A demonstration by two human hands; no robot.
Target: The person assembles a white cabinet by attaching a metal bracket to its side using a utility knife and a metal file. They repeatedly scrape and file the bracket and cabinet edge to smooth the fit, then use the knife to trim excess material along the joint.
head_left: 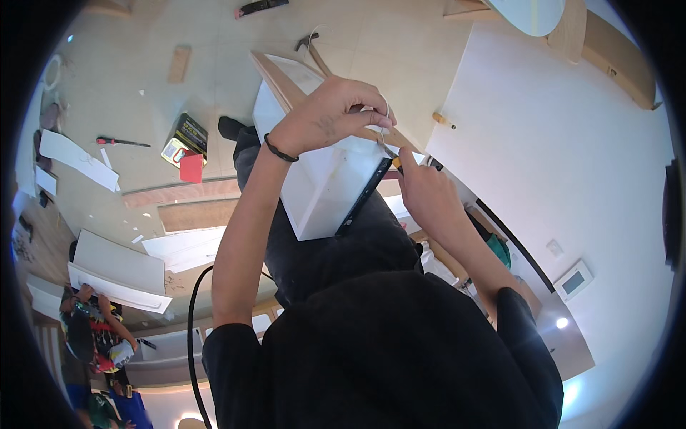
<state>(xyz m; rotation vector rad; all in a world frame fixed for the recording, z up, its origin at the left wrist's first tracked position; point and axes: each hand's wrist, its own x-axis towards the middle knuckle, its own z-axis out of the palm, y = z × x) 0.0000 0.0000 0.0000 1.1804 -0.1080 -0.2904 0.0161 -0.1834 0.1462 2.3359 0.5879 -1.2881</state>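
Observation:
A white box-like piece (314, 187) with wooden upper edges and a black strip (366, 196) along one side rests tilted on my lap. Above its far right corner, my left hand (337, 111) has its thumb and fingers pinched on a thin pale strip (386, 109) that curls up from the edge. Wrapped in my right hand (434, 191) is a utility knife (396, 162) with a yellow and black grip. Its blade points at that same corner, close to my left fingertips; whether it touches the edge, I cannot tell.
A hammer (311, 46) lies beyond the box. To the left are a screwdriver (123, 142), a dark and yellow carton (187, 136), wooden boards (196, 214) and white panels (118, 263). A co-worker (100, 329) handles a panel at lower left. A white wall (543, 157) rises on the right.

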